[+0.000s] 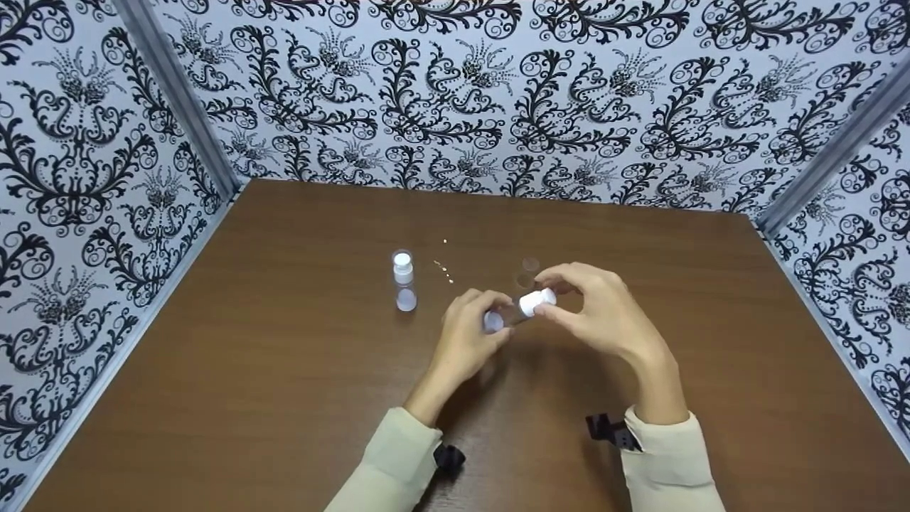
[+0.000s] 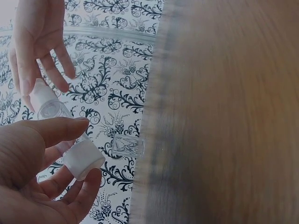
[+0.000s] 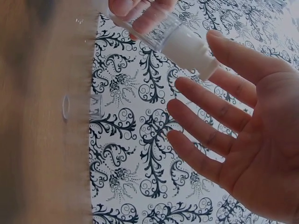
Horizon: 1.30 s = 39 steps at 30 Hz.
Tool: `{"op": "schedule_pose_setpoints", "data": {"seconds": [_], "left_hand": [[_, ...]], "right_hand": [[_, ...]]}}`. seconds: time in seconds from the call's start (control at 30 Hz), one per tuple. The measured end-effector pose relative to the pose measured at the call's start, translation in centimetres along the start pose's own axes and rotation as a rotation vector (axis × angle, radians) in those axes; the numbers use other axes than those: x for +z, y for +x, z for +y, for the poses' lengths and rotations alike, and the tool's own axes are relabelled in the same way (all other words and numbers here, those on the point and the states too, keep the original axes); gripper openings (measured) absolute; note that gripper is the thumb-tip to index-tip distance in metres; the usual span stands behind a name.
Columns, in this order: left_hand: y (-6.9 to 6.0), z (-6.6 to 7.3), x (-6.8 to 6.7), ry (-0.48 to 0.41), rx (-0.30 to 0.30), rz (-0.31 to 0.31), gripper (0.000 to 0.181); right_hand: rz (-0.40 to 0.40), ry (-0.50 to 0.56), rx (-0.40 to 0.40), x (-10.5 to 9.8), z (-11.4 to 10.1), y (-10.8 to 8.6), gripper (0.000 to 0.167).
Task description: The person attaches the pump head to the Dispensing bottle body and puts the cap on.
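Note:
A small clear pump bottle with a white pump top and a white base is held tilted above the table. My left hand grips its clear body near the base, thumb on one side and fingers on the other. At the pump end, my right hand pinches the white top between thumb and index finger. The other right fingers stand spread apart in the right wrist view. A clear cap lies on the table beyond the hands, partly behind the right fingers in the head view.
A second bottle with a white pump top stands left of the hands on the brown table. Several tiny pale bits lie between them. Patterned walls enclose the back and sides.

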<state>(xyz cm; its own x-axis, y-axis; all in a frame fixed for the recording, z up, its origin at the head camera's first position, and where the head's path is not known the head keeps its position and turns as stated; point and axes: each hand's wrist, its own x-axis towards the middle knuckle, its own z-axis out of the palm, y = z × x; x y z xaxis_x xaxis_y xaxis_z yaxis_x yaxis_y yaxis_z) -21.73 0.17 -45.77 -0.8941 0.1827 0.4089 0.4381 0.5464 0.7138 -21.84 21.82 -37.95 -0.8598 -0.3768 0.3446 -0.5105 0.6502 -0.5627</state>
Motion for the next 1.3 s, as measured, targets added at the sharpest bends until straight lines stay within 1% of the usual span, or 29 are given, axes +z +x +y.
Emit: {"op": "schedule_pose_setpoints", "data": {"seconds": [0.27, 0.47, 0.57, 0.83, 0.97, 1.03, 1.2, 1.3], "left_hand": [[-0.02, -0.01, 0.03, -0.037, -0.024, -0.028, 0.035], [-0.01, -0.05, 0.07, -0.007, 0.0, -0.005, 0.033], [0.0, -0.06, 0.12, -0.009, 0.002, -0.001, 0.033], [0.04, -0.08, 0.15, -0.018, 0.021, 0.01, 0.033], [0.0, -0.11, 0.16, -0.016, 0.027, 0.014, 0.033], [0.0, -0.11, 0.14, -0.012, 0.021, 0.01, 0.033], [0.04, 0.0, 0.07, -0.019, -0.017, -0.02, 0.034], [0.04, 0.06, 0.02, -0.016, -0.027, -0.028, 0.034]], "right_hand": [[-0.018, 0.009, -0.068, -0.27, 0.38, -0.18, 0.035], [-0.026, 0.003, -0.094, -0.23, 0.39, -0.18, 0.035], [-0.031, 0.007, -0.097, -0.17, 0.32, -0.15, 0.033], [-0.042, 0.013, -0.092, 0.03, 0.29, -0.06, 0.023], [-0.045, 0.019, -0.071, 0.14, 0.29, 0.01, 0.021], [-0.046, 0.015, -0.059, 0.19, 0.3, 0.06, 0.02], [-0.048, -0.006, -0.03, 0.3, 0.13, 0.14, 0.017], [-0.054, -0.01, 0.004, 0.36, 0.04, 0.16, 0.015]]}}
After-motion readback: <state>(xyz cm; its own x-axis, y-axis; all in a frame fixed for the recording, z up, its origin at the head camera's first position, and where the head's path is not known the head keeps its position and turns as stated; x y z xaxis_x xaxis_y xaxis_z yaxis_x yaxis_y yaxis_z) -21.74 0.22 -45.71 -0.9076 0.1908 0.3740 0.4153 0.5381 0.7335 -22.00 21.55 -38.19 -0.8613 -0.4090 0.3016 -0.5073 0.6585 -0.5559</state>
